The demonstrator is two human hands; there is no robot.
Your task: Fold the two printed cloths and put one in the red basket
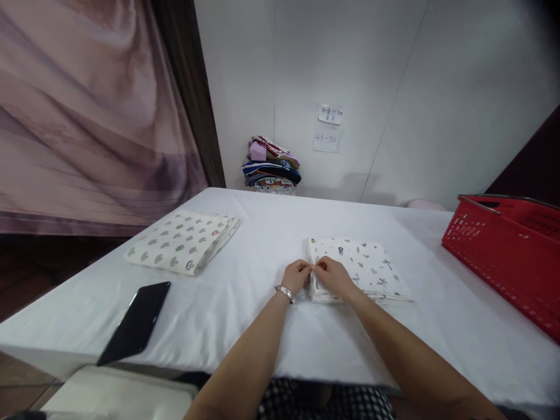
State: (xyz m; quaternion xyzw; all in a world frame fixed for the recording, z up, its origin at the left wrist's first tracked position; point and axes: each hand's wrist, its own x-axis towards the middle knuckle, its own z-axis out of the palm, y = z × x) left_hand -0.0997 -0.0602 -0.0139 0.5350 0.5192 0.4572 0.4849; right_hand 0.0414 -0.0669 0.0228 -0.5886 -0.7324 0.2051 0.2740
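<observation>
A folded white cloth (pixel 367 262) with small dark and olive prints lies flat in front of me, right of the table's middle. My left hand (pixel 297 275), with a bracelet at the wrist, pinches the cloth's left edge. Right beside it, my right hand (pixel 331 275) rests over the cloth's left part, its fingertips closed on the same edge. The two hands' fingertips nearly meet there. Farther left on the table is a second folded cloth (pixel 179 242), white with grey, green and reddish prints, which neither hand touches.
A black phone-like slab (pixel 135 321) lies at the front left of the white-covered table (pixel 262 233). A red plastic basket (pixel 503 251) stands at the right. Behind the far edge rises a stack of folded fabrics (pixel 271 166). A pink curtain (pixel 87 116) hangs at left.
</observation>
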